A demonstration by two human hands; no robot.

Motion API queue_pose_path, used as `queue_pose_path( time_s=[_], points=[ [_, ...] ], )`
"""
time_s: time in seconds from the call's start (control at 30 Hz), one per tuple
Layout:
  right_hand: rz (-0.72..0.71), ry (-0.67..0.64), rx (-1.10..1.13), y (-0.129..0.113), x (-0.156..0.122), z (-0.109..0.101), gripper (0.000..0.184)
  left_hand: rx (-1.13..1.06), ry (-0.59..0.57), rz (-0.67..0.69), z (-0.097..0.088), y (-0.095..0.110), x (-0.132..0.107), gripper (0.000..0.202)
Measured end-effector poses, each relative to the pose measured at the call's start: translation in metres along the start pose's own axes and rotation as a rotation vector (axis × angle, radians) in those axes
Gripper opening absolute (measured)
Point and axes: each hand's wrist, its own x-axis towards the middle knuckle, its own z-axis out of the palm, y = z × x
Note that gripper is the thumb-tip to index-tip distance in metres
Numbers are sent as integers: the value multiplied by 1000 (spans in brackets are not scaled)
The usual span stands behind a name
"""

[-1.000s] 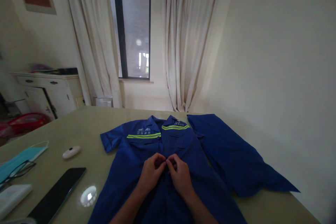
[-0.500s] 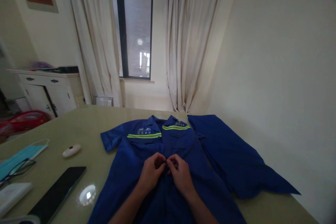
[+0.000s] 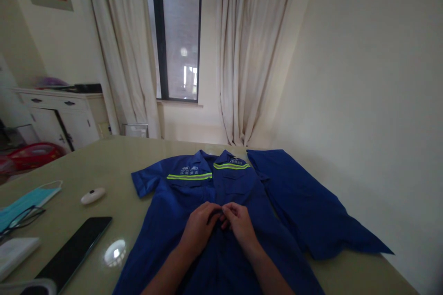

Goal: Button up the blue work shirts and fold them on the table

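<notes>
A blue short-sleeved work shirt (image 3: 173, 203) lies face up on the table, its collar away from me. Yellow-green reflective strips and white print cross its chest. Both of my hands meet at the front opening, partway down the shirt. My left hand (image 3: 202, 223) pinches one front edge, fingers bent over the cloth. Close beside it, my right hand (image 3: 238, 223) pinches the other edge with thumb and forefinger. The fingertips nearly touch, and whatever small part lies between them is hidden. To the right lies a folded dark blue garment (image 3: 304, 203), next to the shirt's sleeve.
On the table's (image 3: 121, 166) left side are a black phone (image 3: 74, 251), a white oval object (image 3: 92, 196), a blue face mask (image 3: 29, 203), glasses (image 3: 27, 216) and a white box (image 3: 17, 254). A wall borders the right side; curtains (image 3: 256, 46) hang behind.
My left fingers have rolled further over the cloth, and the fingers of my right hand have shifted slightly at the opening. The shirt stays in place; the view has tilted a little.
</notes>
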Motion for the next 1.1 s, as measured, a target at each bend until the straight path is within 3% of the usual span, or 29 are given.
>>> queue_pose_path(
  time_s=[0.17,0.3,0.43,0.57,0.7,0.83,0.9,1.1],
  points=[
    [-198,96,-279,-6,-13,3,34,152,6,-100,-5,-2,1,35],
    [-365,88,-587,-14,-24,8,35,372,89,-14,-10,-21,-2,35],
    [-339,21,-795,-18,-29,12,33,568,40,13,-19,-37,-7,39],
    [-299,72,-844,-18,-34,12,25,686,38,-55,-29,-34,-10,24],
    [-274,59,-894,-23,-32,11,29,702,5,-54,-35,-30,-19,25],
    [-68,43,-1043,-38,-8,17,42,657,-41,-15,-33,-32,-27,34],
    [15,67,-1114,-44,8,23,39,650,-44,-13,-31,-32,-28,34],
    [-132,279,-1179,-32,29,41,30,643,-40,-239,-26,-22,-12,38]
  ],
)
